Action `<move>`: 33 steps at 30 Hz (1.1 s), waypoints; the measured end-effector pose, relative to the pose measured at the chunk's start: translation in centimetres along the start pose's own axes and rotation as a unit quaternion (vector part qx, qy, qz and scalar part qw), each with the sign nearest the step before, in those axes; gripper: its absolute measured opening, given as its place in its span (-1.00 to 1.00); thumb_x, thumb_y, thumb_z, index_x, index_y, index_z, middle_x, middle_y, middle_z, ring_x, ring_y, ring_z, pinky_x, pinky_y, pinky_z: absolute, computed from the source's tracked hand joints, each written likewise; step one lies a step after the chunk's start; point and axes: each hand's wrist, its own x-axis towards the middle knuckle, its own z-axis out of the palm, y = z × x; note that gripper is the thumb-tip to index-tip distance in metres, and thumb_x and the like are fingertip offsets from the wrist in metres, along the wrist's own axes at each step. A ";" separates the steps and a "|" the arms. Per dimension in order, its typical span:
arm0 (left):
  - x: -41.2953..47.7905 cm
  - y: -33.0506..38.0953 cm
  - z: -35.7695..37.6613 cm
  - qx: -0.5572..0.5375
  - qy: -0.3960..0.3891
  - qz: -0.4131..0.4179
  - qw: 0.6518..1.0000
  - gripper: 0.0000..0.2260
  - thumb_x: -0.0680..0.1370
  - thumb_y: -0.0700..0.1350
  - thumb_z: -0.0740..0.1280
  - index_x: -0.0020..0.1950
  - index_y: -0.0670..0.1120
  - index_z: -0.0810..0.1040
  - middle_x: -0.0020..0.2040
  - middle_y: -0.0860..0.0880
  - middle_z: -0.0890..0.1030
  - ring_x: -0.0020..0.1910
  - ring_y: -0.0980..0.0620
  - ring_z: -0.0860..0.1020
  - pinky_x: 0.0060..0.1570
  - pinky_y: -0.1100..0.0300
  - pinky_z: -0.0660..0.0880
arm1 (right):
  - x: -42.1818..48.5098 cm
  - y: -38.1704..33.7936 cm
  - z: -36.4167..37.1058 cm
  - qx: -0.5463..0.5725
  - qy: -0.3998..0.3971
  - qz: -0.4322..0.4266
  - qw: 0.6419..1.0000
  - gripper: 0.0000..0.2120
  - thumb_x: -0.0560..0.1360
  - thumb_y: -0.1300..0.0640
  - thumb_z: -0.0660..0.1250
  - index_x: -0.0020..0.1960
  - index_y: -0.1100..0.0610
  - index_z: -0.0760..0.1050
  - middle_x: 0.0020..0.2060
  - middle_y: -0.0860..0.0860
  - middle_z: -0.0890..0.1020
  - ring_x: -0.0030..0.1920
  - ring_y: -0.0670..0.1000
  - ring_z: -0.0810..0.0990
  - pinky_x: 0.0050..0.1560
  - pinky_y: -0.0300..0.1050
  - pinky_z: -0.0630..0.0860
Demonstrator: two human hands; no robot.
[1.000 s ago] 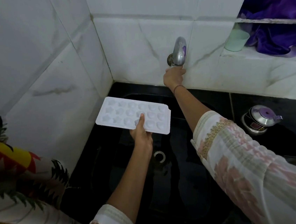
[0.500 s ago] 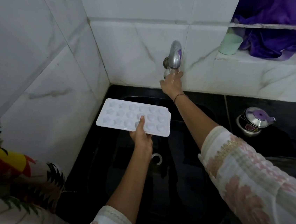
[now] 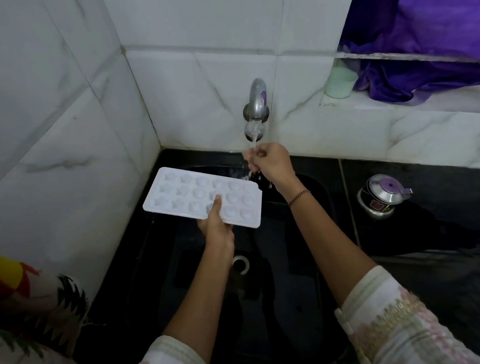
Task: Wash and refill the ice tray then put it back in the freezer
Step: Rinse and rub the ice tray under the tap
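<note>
A white ice tray [image 3: 192, 192] with star-shaped cells is held level over the black sink [image 3: 185, 291], cells up. My left hand [image 3: 215, 229] grips its near edge, thumb on top. The metal tap [image 3: 256, 103] on the back wall is running. Its stream falls onto my right hand [image 3: 269, 162], which hangs just below the spout with fingers curled and nothing in them. The tray's right end sits just left of the stream.
The sink drain [image 3: 241, 264] lies below my left hand. A steel pot with a purple lid knob [image 3: 382, 196] stands on the dark counter to the right. A pale green cup [image 3: 340, 82] and purple cloth [image 3: 425, 43] sit on the ledge.
My right hand came down off the tap and water now runs over it. The tray has stayed in my left hand, nearly still.
</note>
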 end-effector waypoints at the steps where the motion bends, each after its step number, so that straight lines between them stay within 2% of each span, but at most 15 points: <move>1: -0.1 -0.1 0.1 -0.001 -0.002 0.000 1.000 -0.69 0.48 -0.31 0.39 0.19 -0.12 0.48 0.07 -0.07 0.60 -0.09 0.02 0.62 -0.01 -0.04 0.56 | -0.4 0.4 -0.2 -0.001 -0.001 0.002 1.000 -0.85 0.52 0.37 0.23 -0.11 0.30 0.59 -0.28 0.06 0.61 -0.45 -0.14 0.45 -0.40 -0.35 0.45; 3: -0.1 -0.2 0.2 -0.001 -0.004 -0.001 1.000 -0.69 0.47 -0.32 0.39 0.18 -0.11 0.48 0.10 -0.09 0.60 -0.06 -0.01 0.62 0.08 -0.10 0.53 | -0.9 1.3 -0.6 -0.027 0.009 -0.004 1.000 -0.82 0.51 0.39 0.22 -0.07 0.30 0.61 -0.35 0.03 0.58 -0.44 -0.13 0.45 -0.39 -0.34 0.43; 6: -0.2 -0.2 0.3 0.003 -0.005 -0.002 1.000 -0.66 0.47 -0.31 0.39 0.21 -0.12 0.47 0.14 -0.11 0.59 -0.02 -0.05 0.61 0.10 -0.12 0.52 | -1.5 3.0 -0.8 -0.136 -0.015 -0.038 0.990 -0.76 0.53 0.37 0.19 0.00 0.27 0.63 -0.14 0.07 0.61 -0.21 -0.03 0.56 -0.16 -0.24 0.46; 9: -0.2 -0.1 0.5 0.008 0.000 -0.003 1.000 -0.63 0.47 -0.29 0.40 0.25 -0.15 0.46 0.13 -0.11 0.60 -0.03 -0.05 0.62 0.06 -0.11 0.54 | -2.0 4.7 -0.8 -0.299 -0.029 -0.089 0.950 -0.63 0.54 0.38 0.11 0.07 0.11 0.64 0.01 0.10 0.52 0.06 0.10 0.47 0.00 -0.14 0.47; 12: 0.0 0.1 0.8 0.010 0.005 -0.003 1.000 -0.64 0.47 -0.27 0.42 0.23 -0.12 0.47 0.11 -0.10 0.60 0.01 -0.07 0.61 0.07 -0.13 0.54 | -2.5 5.1 -0.9 -0.407 -0.020 -0.108 0.907 -0.57 0.50 0.39 0.12 0.11 -0.01 0.60 0.08 0.06 0.43 0.11 0.09 0.34 -0.07 -0.14 0.35; 14: 0.2 0.4 1.1 0.008 0.002 -0.001 1.000 -0.68 0.46 -0.27 0.42 0.18 -0.08 0.48 0.10 -0.09 0.61 0.00 -0.05 0.61 0.06 -0.11 0.55 | -2.6 4.8 -0.9 -0.454 -0.017 -0.121 0.883 -0.58 0.50 0.36 0.15 0.16 -0.04 0.57 0.12 0.05 0.40 0.13 0.10 0.32 -0.02 -0.11 0.31; 17: 0.2 0.4 1.4 0.007 -0.003 0.003 1.000 -0.67 0.46 -0.27 0.42 0.19 -0.10 0.48 0.11 -0.10 0.60 -0.01 -0.05 0.62 0.05 -0.09 0.55 | -2.6 4.7 -0.5 -0.489 -0.017 -0.139 0.861 -0.60 0.53 0.28 0.19 0.25 -0.08 0.50 0.19 0.05 0.36 0.16 0.12 0.29 0.09 -0.04 0.29; 22: 0.6 0.8 1.9 -0.003 0.001 0.013 1.000 -0.67 0.47 -0.29 0.41 0.21 -0.15 0.47 0.09 -0.11 0.60 -0.04 -0.04 0.62 0.04 -0.08 0.55 | -2.4 5.2 -0.2 -0.499 -0.030 -0.171 0.849 -0.60 0.54 0.24 0.19 0.29 -0.12 0.45 0.26 0.06 0.33 0.20 0.14 0.28 0.15 0.00 0.28; 27: 0.8 1.0 3.2 0.000 -0.011 0.006 1.000 -0.83 0.47 -0.28 0.40 0.01 -0.09 0.52 -0.02 -0.07 0.63 -0.05 -0.05 0.62 -0.02 -0.05 0.56 | -2.1 4.9 0.2 -0.533 0.022 -0.191 0.824 -0.60 0.51 0.24 0.19 0.33 0.03 0.37 0.26 0.08 0.32 0.21 0.14 0.30 0.15 0.02 0.29; 30: 1.2 1.2 3.8 0.000 -0.010 0.007 1.000 -0.83 0.47 -0.27 0.41 0.00 -0.09 0.53 -0.02 -0.07 0.63 -0.06 -0.05 0.63 -0.07 -0.02 0.58 | -1.5 5.0 0.1 -0.527 0.000 -0.197 0.827 -0.54 0.50 0.23 0.24 0.37 -0.03 0.33 0.29 0.08 0.30 0.23 0.15 0.28 0.17 0.03 0.30; 33: 1.7 1.3 4.3 0.003 -0.004 0.008 1.000 -0.77 0.45 -0.27 0.42 0.09 -0.15 0.54 -0.01 -0.08 0.63 -0.10 -0.04 0.63 -0.16 0.03 0.60 | -1.0 5.2 -0.7 -0.493 -0.007 -0.198 0.847 -0.62 0.52 0.23 0.20 0.30 -0.01 0.37 0.27 0.08 0.31 0.23 0.16 0.28 0.17 0.04 0.30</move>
